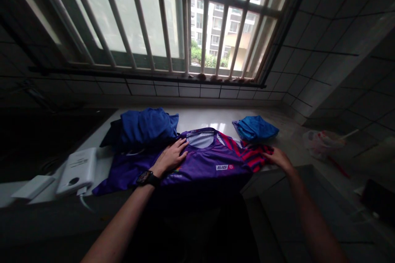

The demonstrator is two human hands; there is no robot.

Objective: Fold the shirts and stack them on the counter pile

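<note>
A purple jersey (200,160) with a red-and-dark striped sleeve lies spread on the white counter, its collar toward the window and its lower part hanging over the front edge. Flat on the cloth beside the collar rests my left hand (173,154), fingers stretched out, a dark watch on its wrist. My right hand (276,158) pinches the end of the striped sleeve at the jersey's right side. Behind my left hand is a heap of blue clothes (148,125). A small folded blue garment (257,127) lies behind the striped sleeve.
At the left, a white power bank (78,168) with a cable plugged in sits near the counter's (210,115) front edge, beside a smaller white box (33,187). A clear plastic bag (324,141) lies at the right. A barred window (173,20) is behind the counter.
</note>
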